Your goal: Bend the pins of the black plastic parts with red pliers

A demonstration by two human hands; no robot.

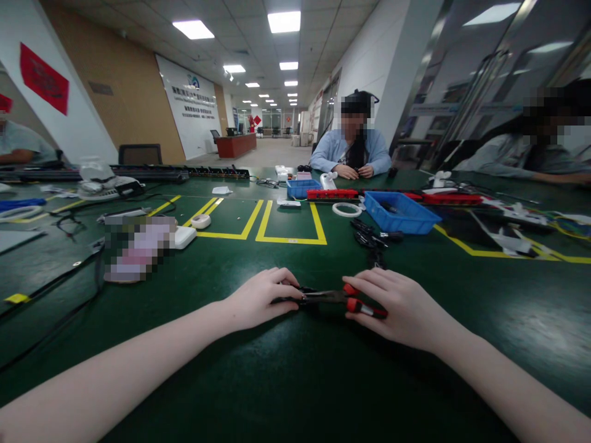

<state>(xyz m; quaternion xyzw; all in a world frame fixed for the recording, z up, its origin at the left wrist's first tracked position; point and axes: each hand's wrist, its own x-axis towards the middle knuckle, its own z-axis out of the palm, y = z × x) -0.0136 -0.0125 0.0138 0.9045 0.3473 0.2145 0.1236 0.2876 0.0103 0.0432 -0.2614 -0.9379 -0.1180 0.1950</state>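
My right hand (pixel 392 304) is closed around the red-and-black handles of a pair of pliers (pixel 325 296). The jaws point left, toward my left hand (pixel 265 298). Between the thumb and fingers of that hand is a small black part (pixel 306 290), mostly covered, so its kind is hard to make out. The pliers' tips meet or overlap this part; whether they bite on it I cannot tell. Both hands are low over the green tabletop (pixel 295 375). Just beyond my right hand lies a bundle of black cables (pixel 369 237).
A blue bin (pixel 399 212) holding dark items stands beyond the cables, near a white ring (pixel 347 210) and red strips (pixel 332 194). Left are a white box (pixel 183 237), a tape roll (pixel 201 221) and a blurred-out item (pixel 141 251). A person (pixel 351 144) sits opposite; others sit at both sides.
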